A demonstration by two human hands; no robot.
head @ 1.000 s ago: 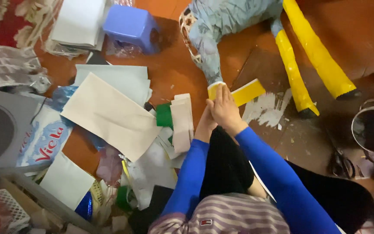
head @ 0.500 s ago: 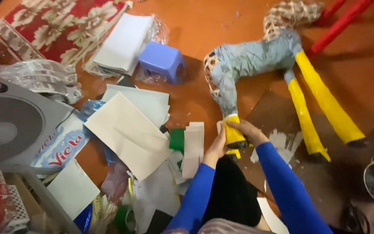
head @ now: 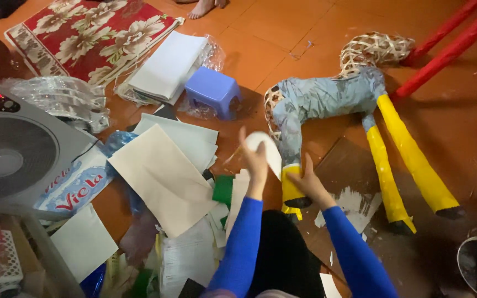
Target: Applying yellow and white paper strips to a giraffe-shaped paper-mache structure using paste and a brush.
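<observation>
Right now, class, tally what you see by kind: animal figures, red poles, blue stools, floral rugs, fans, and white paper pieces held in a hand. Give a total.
Animal figure, right hand on its yellow leg: 1
Red poles: 2
Blue stool: 1
Floral rug: 1
Fan: 1
White paper piece in left hand: 1
Total: 7

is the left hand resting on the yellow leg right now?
No, the left hand is raised, holding a white paper piece, while the right hand touches the yellow leg.
</observation>
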